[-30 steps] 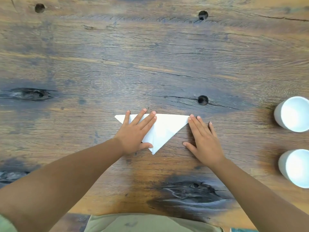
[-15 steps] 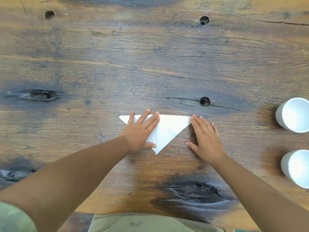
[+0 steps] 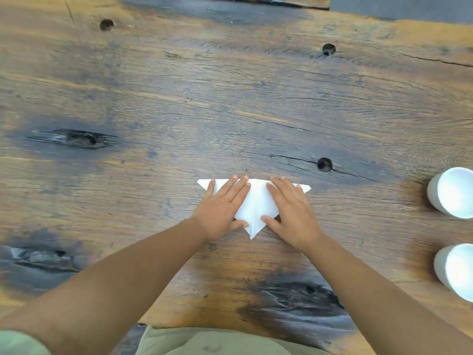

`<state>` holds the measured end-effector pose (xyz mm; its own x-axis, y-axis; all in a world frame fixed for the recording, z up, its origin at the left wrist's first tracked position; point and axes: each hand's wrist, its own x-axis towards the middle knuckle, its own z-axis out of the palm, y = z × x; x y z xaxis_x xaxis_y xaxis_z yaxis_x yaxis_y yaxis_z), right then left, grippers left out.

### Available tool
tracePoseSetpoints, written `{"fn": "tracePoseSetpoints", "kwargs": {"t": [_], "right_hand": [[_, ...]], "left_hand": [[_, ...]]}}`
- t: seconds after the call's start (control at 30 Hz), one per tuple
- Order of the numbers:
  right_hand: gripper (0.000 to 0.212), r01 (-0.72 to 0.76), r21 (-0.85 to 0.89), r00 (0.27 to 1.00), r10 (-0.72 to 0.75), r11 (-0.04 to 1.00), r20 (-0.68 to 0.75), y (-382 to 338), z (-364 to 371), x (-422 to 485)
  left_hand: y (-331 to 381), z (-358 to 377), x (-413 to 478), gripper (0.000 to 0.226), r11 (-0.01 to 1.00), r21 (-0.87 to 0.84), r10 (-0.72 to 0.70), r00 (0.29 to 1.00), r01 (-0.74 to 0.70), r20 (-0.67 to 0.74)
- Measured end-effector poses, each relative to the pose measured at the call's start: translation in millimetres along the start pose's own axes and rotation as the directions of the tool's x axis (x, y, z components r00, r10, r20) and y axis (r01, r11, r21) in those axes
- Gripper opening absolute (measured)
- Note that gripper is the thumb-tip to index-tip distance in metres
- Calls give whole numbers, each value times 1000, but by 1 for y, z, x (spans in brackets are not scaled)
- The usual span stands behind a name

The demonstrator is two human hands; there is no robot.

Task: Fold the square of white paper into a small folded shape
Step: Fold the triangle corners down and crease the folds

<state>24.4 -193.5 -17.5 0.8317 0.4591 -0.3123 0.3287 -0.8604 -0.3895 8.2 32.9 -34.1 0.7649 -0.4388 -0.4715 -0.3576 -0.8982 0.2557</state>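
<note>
We cannot name the room for certain; we see only a rustic tabletop [image 3: 230, 98] of weathered, knotty wood with dark stains, cracks and round holes, which suggests a home or craft setting rather than a lab. At three o'clock stand two plain white cups [image 3: 451, 192]. At twelve o'clock a strip of grey floor [image 3: 399, 7] shows past the table's edge.

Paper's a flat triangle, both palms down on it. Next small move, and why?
Probably lift the right hand and bring the right corner of the paper across toward the middle, while the left hand pins its half. The triangle lies flat on the table, point toward the person, so the last crease looks set.
</note>
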Motion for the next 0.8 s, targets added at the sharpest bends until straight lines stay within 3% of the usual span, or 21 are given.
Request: {"fn": "tracePoseSetpoints", "kwargs": {"t": [0.23,0.8], "right_hand": [[89,92,-94,987,-78,991,139,-13,23,15],[87,96,-155,983,-69,983,170,-14,24,16]], "left_hand": [[-4,11,0,90,1000,22,1,1000,-1,-29],[-1,16,0,90,998,42,-40,998,42,-46]]}}
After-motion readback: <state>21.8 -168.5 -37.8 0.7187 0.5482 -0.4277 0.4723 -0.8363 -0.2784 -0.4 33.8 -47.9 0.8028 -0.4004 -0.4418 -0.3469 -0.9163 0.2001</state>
